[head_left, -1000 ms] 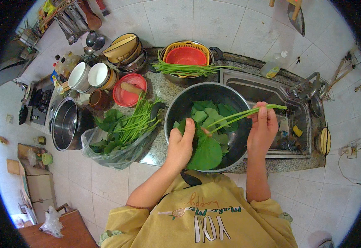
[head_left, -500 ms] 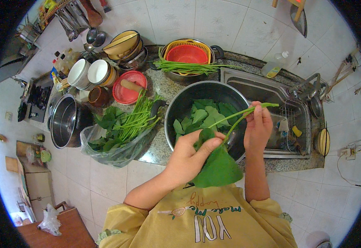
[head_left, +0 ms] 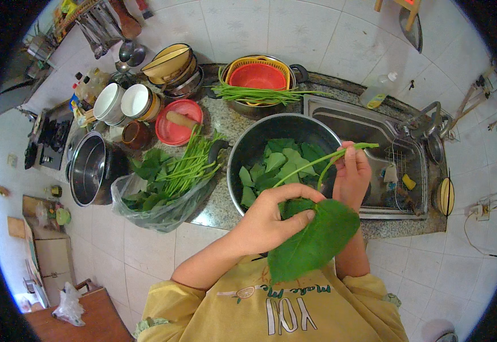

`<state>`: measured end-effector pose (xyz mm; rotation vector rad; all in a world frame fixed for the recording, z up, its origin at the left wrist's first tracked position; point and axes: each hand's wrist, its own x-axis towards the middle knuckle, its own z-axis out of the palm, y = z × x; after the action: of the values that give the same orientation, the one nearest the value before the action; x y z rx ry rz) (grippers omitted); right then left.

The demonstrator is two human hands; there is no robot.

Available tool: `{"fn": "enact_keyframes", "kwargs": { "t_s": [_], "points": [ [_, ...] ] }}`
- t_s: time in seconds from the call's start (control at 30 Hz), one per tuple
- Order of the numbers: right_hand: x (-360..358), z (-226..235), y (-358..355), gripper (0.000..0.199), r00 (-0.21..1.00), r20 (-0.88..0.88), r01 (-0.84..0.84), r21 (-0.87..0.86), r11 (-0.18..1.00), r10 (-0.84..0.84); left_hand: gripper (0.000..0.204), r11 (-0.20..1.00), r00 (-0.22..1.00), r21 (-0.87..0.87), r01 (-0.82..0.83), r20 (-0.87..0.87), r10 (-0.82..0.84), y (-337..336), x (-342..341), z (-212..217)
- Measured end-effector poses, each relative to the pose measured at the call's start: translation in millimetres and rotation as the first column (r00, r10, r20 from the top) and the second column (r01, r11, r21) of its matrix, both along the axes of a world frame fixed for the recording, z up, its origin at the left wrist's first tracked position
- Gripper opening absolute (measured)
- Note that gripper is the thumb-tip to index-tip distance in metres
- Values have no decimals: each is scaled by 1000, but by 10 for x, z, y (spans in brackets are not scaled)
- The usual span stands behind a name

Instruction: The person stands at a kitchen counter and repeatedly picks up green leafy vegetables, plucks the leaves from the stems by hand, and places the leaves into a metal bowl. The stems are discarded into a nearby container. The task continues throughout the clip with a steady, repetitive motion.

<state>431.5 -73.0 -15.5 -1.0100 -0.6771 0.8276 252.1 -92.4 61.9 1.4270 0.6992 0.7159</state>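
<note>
Between thumb and fingers my left hand (head_left: 277, 219) grips a broad green leaf (head_left: 316, 239), which hangs over the near rim of a large dark pot (head_left: 238, 154). My right hand (head_left: 351, 174) pinches long green stems (head_left: 339, 154) above the pot's right side. Whether the held leaf is still joined to those stems is hidden behind my left fingers. Loose leaves (head_left: 277, 159) lie inside the pot. To its left a clear plastic bag (head_left: 171, 214) holds a bunch of leafy green stems (head_left: 183, 171).
Behind the pot, bare stems (head_left: 265, 94) lie across a pan holding a red basket (head_left: 260, 75). A steel sink (head_left: 351, 117) is on the right. An empty steel pot (head_left: 89, 165), a red bowl (head_left: 166, 134) and stacked white bowls (head_left: 134, 100) stand on the left.
The leaf in my left hand has swung to the right and now spreads wider, its face more fully in view. My right hand has shifted slightly left and down, still pinching the stems.
</note>
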Motion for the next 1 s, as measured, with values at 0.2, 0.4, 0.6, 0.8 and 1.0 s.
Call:
{"fn": "enact_keyframes", "kwargs": {
  "t_s": [0.2, 0.4, 0.6, 0.8, 1.0],
  "points": [
    [-22, 1, 5, 18, 1000, -11, 9, 0, 1000, -9, 14, 999, 998, 11, -32, -56, 33, 18, 12, 5],
    [-24, 2, 5, 18, 1000, -8, 3, 12, 1000, -3, 13, 999, 994, 30, -34, -101, 37, 43, 23, -70],
    [-32, 13, 6, 18, 999, -26, 23, 11, 1000, -23, 22, 956, 993, -293, 17, 116, 17, 16, 57, -114],
    [-4, -45, 18, 18, 999, -32, 10, 6, 1000, -10, 24, 995, 999, -100, -20, 33, 24, 18, 56, -95],
    [-16, -23, 17, 18, 999, -29, 13, 3, 1000, -13, 18, 998, 997, -34, -57, -50, 55, 34, 50, -2]
  ]
}}
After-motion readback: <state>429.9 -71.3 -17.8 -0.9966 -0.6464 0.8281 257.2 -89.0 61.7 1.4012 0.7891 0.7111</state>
